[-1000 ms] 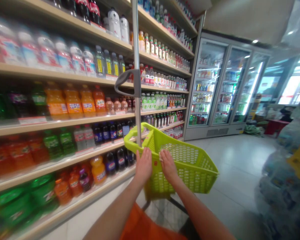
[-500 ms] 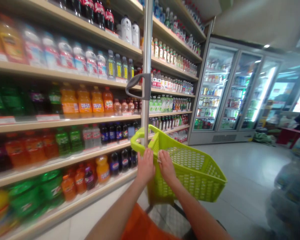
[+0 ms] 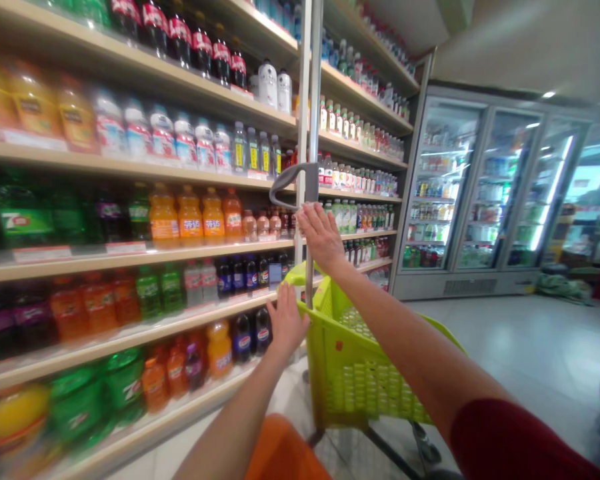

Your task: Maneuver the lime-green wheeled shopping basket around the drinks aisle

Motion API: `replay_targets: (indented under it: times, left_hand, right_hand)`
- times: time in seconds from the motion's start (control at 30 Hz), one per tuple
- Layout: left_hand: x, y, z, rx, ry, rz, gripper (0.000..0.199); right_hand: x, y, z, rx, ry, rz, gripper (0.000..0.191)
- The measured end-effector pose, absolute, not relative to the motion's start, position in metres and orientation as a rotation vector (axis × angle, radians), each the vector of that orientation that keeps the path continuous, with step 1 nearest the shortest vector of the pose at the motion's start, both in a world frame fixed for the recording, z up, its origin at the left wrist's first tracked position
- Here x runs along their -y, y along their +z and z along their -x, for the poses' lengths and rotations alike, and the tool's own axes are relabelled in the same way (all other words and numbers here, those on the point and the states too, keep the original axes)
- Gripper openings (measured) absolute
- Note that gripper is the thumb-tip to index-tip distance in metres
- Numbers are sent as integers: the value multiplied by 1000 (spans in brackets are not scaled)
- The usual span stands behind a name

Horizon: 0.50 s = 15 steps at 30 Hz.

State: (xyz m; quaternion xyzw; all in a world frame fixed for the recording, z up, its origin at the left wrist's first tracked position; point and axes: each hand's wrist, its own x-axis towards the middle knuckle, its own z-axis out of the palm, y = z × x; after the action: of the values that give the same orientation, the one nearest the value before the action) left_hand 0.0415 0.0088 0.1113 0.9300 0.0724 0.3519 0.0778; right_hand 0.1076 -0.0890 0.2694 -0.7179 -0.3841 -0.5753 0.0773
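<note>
A lime-green plastic basket [image 3: 360, 373] rides on a wheeled trolley in a shop aisle, in front of me. My left hand [image 3: 286, 325] rests flat against the basket's near left corner, fingers spread. My right hand [image 3: 320, 235] is raised with fingers apart, right beside the trolley's upright metal pole [image 3: 312, 133] and just below its grey handle [image 3: 291, 185]. It holds nothing. Drink bottles fill the shelves to the left of both hands.
Long wooden shelves [image 3: 130, 253] of soft-drink bottles run along the left. Glass-door fridges [image 3: 485, 193] stand at the far end of the aisle. The tiled floor [image 3: 520, 360] stretches to the right. Orange fabric [image 3: 280, 453] shows at the bottom.
My right hand has lifted off the basket rim and risen to the pole near the grey handle. The basket has turned and come closer. My left hand stays at its corner.
</note>
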Motion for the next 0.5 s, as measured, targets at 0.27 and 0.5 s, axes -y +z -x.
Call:
replay_targets:
  times: [0.27,0.5]
  left_hand:
    - [-19,107,-38,-200,1011,-2810,73]
    - [-20,103,-36,-138,851,-2892,72]
  right_hand:
    - [113,194,-114,1605,-1683,2331,39]
    - [108,204,-107,1678,-1659,2295,41]
